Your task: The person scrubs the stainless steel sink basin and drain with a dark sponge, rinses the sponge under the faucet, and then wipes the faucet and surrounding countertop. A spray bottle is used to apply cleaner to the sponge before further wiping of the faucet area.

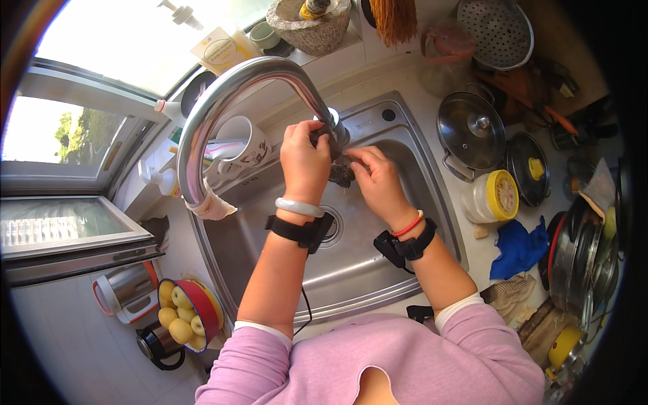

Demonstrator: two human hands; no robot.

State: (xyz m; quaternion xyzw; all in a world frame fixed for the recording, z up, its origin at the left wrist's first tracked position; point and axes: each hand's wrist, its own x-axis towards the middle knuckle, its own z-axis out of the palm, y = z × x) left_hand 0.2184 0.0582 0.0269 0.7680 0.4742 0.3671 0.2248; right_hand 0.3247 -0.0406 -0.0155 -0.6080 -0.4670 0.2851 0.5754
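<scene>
My left hand (306,157) is at the base of the curved chrome faucet (243,66), above the far end of a stainless steel sink (283,243). Its thumb and fingers pinch a dark item (331,147), mostly covered by the hand. Just below hangs a dark, wiry clump (342,175), perhaps a scouring pad. From the other side my right hand (378,178) reaches in with bent fingers, its thumb tip beside the clump. Whether those fingers grip anything is not plain. Part of the drain (331,223) shows behind my left wrist.
A white mug (248,142) and a pump bottle (161,178) stand left of the sink. To the right are a lidded pot (471,130), a yellow-lidded jar (493,196) and a blue cloth (519,248). A bowl of yellow fruit (205,309) sits lower left, near an open window (71,228).
</scene>
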